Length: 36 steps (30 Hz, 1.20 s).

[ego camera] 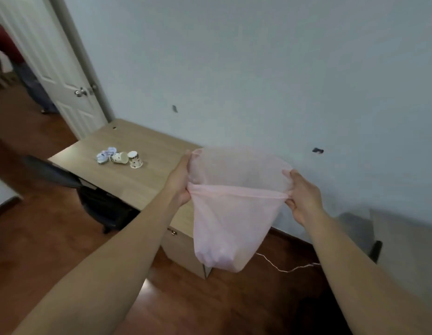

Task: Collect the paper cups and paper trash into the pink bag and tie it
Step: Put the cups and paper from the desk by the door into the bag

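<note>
A thin pink bag (231, 226) hangs in the air in front of me, its mouth stretched wide. My left hand (179, 181) grips the left side of the rim and my right hand (303, 197) grips the right side. On the wooden desk (142, 180) to the left lie two patterned paper cups: one on its side (119, 157), one upside down (135, 159). A crumpled white paper wad (105, 154) sits touching the left cup. Both hands are well to the right of the cups.
A black office chair (89, 197) is tucked at the desk's near side. An open white door (62, 76) stands at the left with a person beyond it. A thin cable (282, 268) lies on the wood floor. Grey furniture (403, 243) fills the right edge.
</note>
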Each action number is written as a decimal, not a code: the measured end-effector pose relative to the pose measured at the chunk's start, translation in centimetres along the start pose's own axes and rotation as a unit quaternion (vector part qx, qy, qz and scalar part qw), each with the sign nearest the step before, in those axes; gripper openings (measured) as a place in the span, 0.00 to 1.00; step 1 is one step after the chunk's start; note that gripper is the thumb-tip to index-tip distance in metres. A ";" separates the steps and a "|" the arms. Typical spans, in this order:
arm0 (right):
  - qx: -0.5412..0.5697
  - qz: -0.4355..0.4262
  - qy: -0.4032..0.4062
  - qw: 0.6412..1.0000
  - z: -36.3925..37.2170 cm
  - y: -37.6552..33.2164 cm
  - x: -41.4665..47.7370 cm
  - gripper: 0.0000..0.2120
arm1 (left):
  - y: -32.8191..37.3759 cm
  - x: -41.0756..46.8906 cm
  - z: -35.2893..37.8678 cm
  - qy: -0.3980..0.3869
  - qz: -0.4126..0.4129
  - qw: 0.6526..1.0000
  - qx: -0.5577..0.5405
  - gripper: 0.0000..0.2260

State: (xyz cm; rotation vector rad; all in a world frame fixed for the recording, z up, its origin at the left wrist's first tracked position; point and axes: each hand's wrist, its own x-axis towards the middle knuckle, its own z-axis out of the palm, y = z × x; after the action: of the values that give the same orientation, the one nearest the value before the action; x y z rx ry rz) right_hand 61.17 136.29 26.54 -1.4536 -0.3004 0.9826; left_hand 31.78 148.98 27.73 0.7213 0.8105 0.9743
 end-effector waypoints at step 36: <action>-0.047 0.037 -0.169 0.984 45.0 9.5 13.3 0.11 | 18.2 13.4 -33.1 0.269 0.019 0.955 0.119 0.22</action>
State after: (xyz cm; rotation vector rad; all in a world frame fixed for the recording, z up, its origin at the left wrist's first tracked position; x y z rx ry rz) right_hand 33.60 174.90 20.08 -1.3862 -0.5492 1.2916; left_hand 0.54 173.59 22.36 0.6846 1.4149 1.1376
